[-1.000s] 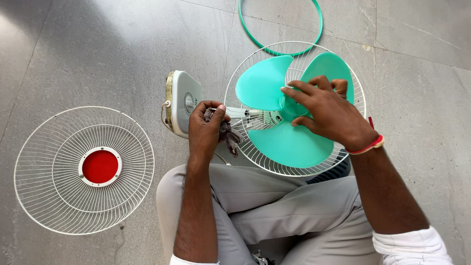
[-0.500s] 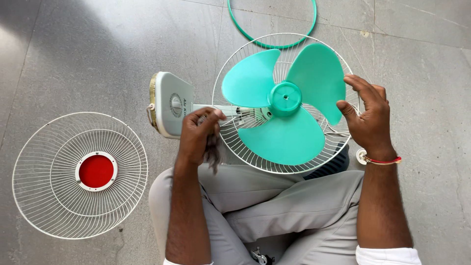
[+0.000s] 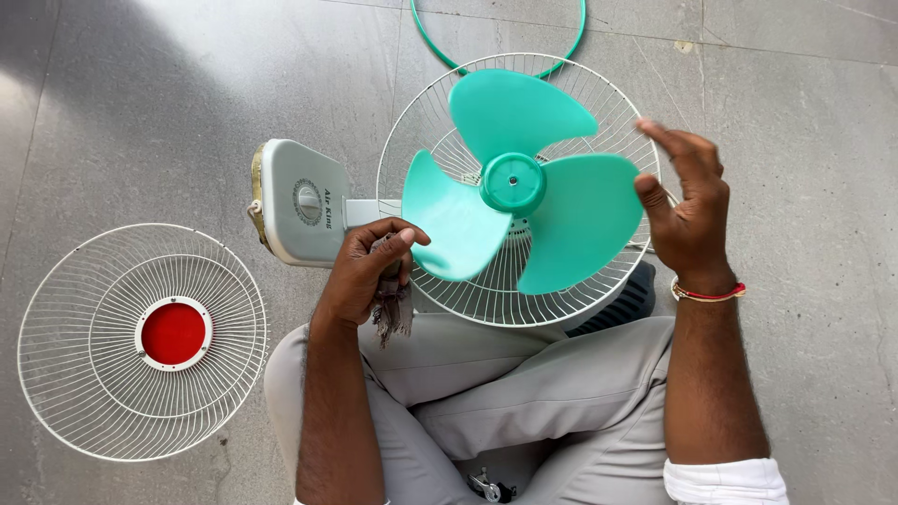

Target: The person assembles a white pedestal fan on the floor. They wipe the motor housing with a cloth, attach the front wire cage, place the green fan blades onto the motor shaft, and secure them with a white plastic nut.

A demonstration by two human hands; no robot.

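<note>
- Two bare hands are at work over a dismantled fan, seen from the head camera looking straight down at a person sitting cross-legged on a grey tiled floor (image 3: pixel 140 112).
- Left hand (image 3: pixel 360 271) is closed around a dark, frayed rag (image 3: pixel 393 313); the cloth hangs out below the fist, and the knuckles sit against the fan's neck, just right of the motor housing.
- Right hand (image 3: pixel 690 210) is open, fingers spread and apart, clamped on nothing; its fingertips are at the right rim of the rear wire guard (image 3: pixel 421 112), close to the tip of one blade. Whether they actually touch the wire I cannot tell.
- Teal three-bladed fan blade (image 3: pixel 513 182) sits on its hub in the middle of that white rear guard, between the two hands; one blade points up, one to the right, one down-left towards the left hand.
- White motor housing (image 3: pixel 299 201), with a round dial on its face, lies on its side to the left of the guard.
- Front wire guard (image 3: pixel 84 374), white with a red disc at its centre, lies flat on the floor well apart to the left.
- Teal plastic rim ring (image 3: pixel 440 51) lies on the floor beyond the rear guard, partly cut off by the top edge.
- Grey trousers (image 3: pixel 524 402) fill the lower middle, and a red cord bracelet (image 3: pixel 708 294) circles the right wrist.
</note>
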